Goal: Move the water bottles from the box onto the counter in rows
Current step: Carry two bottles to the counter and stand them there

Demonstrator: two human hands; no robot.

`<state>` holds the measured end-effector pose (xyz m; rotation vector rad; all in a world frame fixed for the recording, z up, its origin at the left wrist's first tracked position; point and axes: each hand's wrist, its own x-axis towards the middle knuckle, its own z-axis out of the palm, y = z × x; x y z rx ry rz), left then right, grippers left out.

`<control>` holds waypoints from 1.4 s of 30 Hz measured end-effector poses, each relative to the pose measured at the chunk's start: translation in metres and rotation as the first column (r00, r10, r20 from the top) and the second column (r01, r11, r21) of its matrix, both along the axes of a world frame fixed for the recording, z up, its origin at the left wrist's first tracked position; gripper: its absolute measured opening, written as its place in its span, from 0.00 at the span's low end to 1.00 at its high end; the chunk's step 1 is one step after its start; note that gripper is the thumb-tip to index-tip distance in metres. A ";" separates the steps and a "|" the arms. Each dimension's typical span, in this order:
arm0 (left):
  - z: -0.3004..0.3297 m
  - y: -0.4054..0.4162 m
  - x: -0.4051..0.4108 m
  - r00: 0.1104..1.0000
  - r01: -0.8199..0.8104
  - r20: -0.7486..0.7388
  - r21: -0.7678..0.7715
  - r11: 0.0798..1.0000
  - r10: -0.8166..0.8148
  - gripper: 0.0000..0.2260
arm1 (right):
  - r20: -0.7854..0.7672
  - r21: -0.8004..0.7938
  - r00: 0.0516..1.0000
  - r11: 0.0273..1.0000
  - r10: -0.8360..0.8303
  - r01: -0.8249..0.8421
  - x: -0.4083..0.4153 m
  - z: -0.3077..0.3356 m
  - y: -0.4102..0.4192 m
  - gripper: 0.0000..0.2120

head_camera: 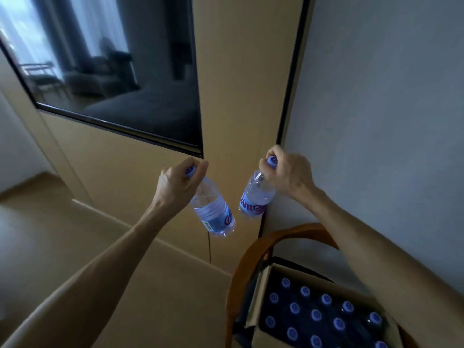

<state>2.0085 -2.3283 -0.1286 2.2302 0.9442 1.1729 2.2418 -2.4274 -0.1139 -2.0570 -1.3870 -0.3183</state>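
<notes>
Nearest to me, at the lower right, I see the cardboard box (261,310) with its flaps open, sitting on a chair with a curved wooden back (253,249); inside it the remaining bottles (316,315) stand upright in tight rows, only their blue caps showing clearly in the dim interior. Both of my bare forearms reach forward and up from the bottom corners. My left hand (175,184) is clenched around the cap end of one water bottle (213,209), which hangs tilted with its base swinging toward the right. My right hand (288,174) grips the cap end of a second water bottle (256,197), which hangs tilted the other way, its purple label facing me. The two bottles are held in the air, near each other but apart, above and beyond the box. Below my left arm lies the pale beige counter (75,234). Behind the hands rises a beige panel (238,96) with a dark glossy screen (113,71) set in it, reflecting a room, and to the right a plain grey wall (389,109).
</notes>
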 end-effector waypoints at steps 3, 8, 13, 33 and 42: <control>0.019 0.023 -0.048 0.995 -0.101 -0.003 0.060 0.993 0.101 0.15 | -0.019 0.042 0.998 0.997 0.059 -0.058 -0.045 0.021 0.051 0.11; 0.041 0.059 -0.129 0.953 -0.300 -0.010 0.108 0.948 0.303 0.15 | 0.002 0.092 0.988 0.983 0.156 -0.156 -0.110 0.047 0.129 0.12; 0.063 0.090 -0.202 0.899 -0.433 -0.001 0.152 0.888 0.438 0.16 | 0.012 0.118 0.947 0.940 0.322 -0.321 -0.175 0.063 0.204 0.11; 0.120 0.304 -0.418 0.598 -0.785 -0.022 0.184 0.592 0.801 0.15 | 0.081 0.177 0.592 0.573 0.801 -0.800 -0.440 0.105 0.528 0.11; 0.114 0.401 -0.508 0.503 -0.849 -0.034 0.170 0.501 0.864 0.14 | 0.092 0.075 0.472 0.466 0.877 -0.881 -0.540 0.101 0.644 0.13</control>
